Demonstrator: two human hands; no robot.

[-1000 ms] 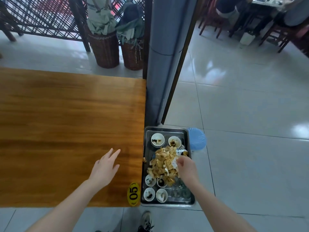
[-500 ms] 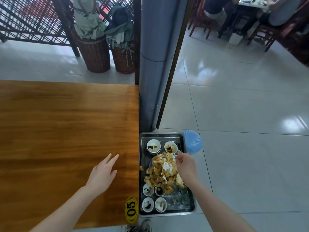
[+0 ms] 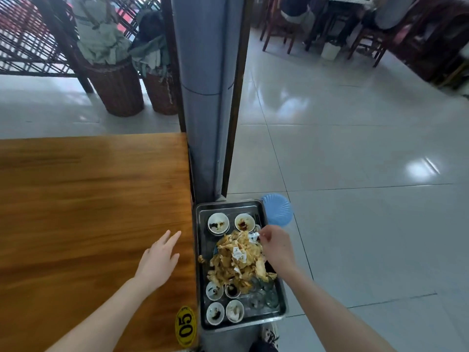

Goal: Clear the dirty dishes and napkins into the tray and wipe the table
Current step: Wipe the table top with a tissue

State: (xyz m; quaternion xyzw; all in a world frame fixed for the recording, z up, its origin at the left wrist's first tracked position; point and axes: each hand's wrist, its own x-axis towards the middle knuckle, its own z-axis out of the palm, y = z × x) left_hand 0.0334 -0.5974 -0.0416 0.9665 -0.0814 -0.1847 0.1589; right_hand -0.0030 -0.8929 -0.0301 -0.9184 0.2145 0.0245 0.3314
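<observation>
A metal tray (image 3: 281,295) stands just right of the wooden table (image 3: 88,212), below its edge. It holds several small dirty sauce bowls (image 3: 218,224), some glasses (image 3: 264,298) and a heap of greasy crumpled napkins (image 3: 236,260). My right hand (image 3: 276,247) hovers over the right side of the heap with its fingers curled at a white paper scrap; whether it pinches the scrap is unclear. My left hand (image 3: 158,257) rests flat on the table near its right edge, fingers straight.
A grey pillar (image 3: 208,97) rises behind the tray. A blue plastic stool (image 3: 278,209) sticks out under the tray's far right corner. A yellow 05 tag (image 3: 186,326) marks the table corner. Two wicker baskets (image 3: 119,87) and occupied chairs (image 3: 279,29) stand farther off.
The view has tilted upward, so table and tray sit lower in frame. My right hand moved from the heap's near side toward its far right edge. The left hand stayed flat.
</observation>
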